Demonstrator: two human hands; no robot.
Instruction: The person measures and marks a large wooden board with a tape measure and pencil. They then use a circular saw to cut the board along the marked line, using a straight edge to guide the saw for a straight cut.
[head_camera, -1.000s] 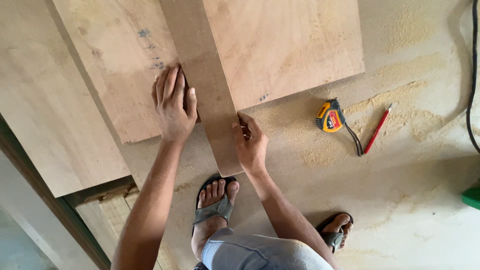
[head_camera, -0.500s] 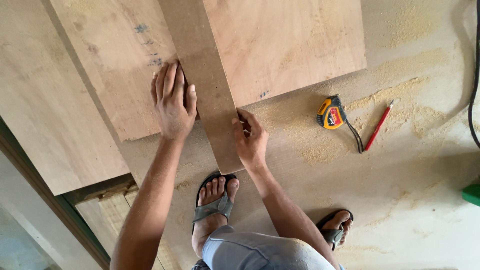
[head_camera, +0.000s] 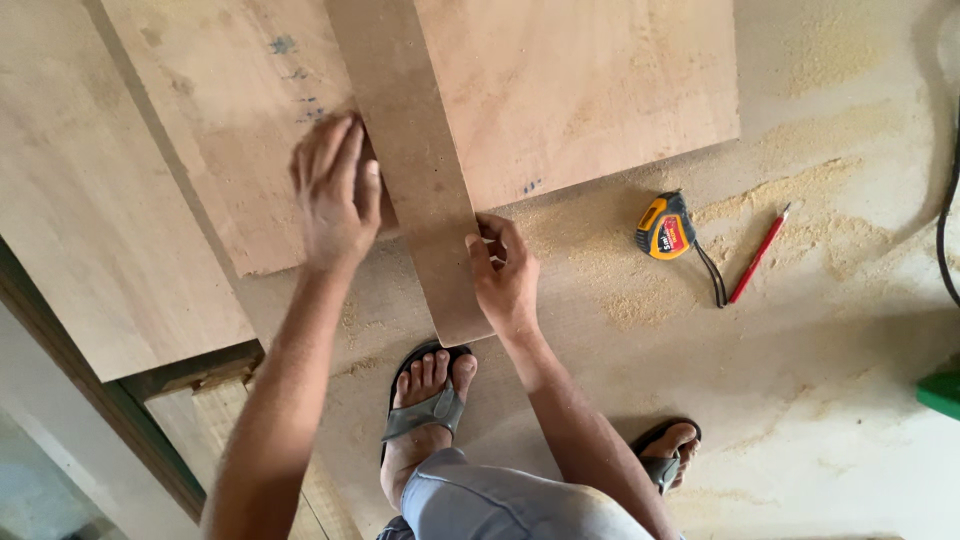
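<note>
A narrow brown wooden strip (head_camera: 415, 150) lies lengthwise across a large plywood sheet (head_camera: 580, 90) on the floor. My left hand (head_camera: 335, 190) lies flat on the plywood, fingers together, against the strip's left edge. Gripping the strip's right edge near its close end is my right hand (head_camera: 505, 270), fingers curled at the edge. Whether it holds a small tool is hidden. The strip's near end overhangs the sheet, just above my left foot in a sandal (head_camera: 425, 400).
A yellow tape measure (head_camera: 665, 225) and a red pencil (head_camera: 758, 253) lie on the sawdust-covered floor to the right. Another plywood board (head_camera: 90, 200) lies at the left. A black cable (head_camera: 945, 210) and a green object (head_camera: 940, 392) are at the right edge.
Both hands stay on the strip in nearly the same place; my left hand has shifted slightly and looks a little blurred.
</note>
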